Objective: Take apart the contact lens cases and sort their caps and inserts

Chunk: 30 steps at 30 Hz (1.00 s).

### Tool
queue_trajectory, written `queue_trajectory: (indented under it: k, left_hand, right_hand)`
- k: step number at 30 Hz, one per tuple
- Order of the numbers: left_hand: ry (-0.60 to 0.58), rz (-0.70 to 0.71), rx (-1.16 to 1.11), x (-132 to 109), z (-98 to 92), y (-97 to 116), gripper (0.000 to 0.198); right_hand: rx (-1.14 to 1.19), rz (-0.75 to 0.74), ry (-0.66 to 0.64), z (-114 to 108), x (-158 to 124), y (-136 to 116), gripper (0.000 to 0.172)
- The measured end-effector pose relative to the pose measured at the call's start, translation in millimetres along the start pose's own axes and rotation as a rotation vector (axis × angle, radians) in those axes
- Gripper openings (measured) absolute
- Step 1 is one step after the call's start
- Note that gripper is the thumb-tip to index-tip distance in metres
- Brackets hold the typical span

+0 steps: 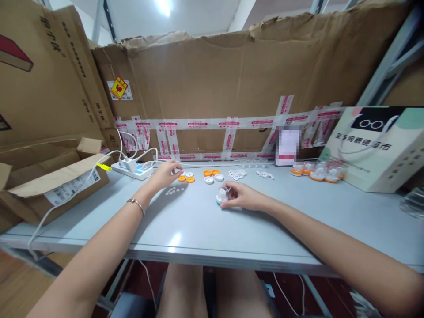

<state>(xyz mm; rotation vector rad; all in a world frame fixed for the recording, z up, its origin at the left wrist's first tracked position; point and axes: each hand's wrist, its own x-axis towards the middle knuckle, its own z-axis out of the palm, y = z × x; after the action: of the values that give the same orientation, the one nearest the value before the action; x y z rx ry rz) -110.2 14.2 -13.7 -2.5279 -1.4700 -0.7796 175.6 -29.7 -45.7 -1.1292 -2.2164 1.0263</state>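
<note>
My right hand (243, 196) pinches a small clear plastic piece with a green base (220, 197), keeping it upright on or just above the table. Over on the left, my left hand (167, 171) reaches with bent fingers, a little apart, to a cluster of round caps. In that cluster are orange caps (190, 179) and a white cap (188, 174), partly hidden by the fingertips. Beside it lie a second group of orange caps (207, 173) and white caps (209, 180). Several tiny whitish discs (172, 191) are scattered below my left hand.
White small parts (237, 175) and clear pieces (253, 163) lie at the back. Assembled orange-based pieces (318, 172) stand right, near a paper bag (367, 150). A power strip (135, 170) with cables and an open carton (66, 176) occupy the left. Cardboard (205, 84) walls the back.
</note>
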Motion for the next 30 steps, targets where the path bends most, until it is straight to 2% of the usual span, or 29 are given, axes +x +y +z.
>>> queue_trajectory:
  k: [3, 7, 12, 18, 24, 27, 30]
  left_hand:
    - [-0.028, 0.147, -0.128, -1, 2.4, 22, 0.02]
    - [-0.099, 0.213, -0.154, -2, 4.1, 34, 0.02]
    - [-0.104, 0.213, -0.149, -3, 4.0, 31, 0.019]
    - [-0.121, 0.261, -0.206, -3, 5.9, 36, 0.021]
    - [-0.264, 0.286, -0.321, -8, 6.1, 58, 0.027]
    - [-0.338, 0.273, -0.35, -12, 12.8, 69, 0.039]
    - [-0.348, 0.207, -0.363, -14, 24.0, 79, 0.043]
  right_hand:
    - [0.009, -0.021, 0.099, 11, 4, 2, 0.045]
    - [0.003, -0.056, 0.16, 19, 7, 4, 0.046]
    - [-0.012, -0.07, 0.149, 19, 6, 1, 0.044]
    - [-0.064, -0.091, 0.174, 21, 6, -4, 0.021]
    - [-0.024, -0.096, 0.223, 24, 11, 2, 0.03]
    - [0.019, -0.091, 0.225, 24, 13, 4, 0.033]
    - [0.075, -0.065, 0.231, 25, 15, 5, 0.036]
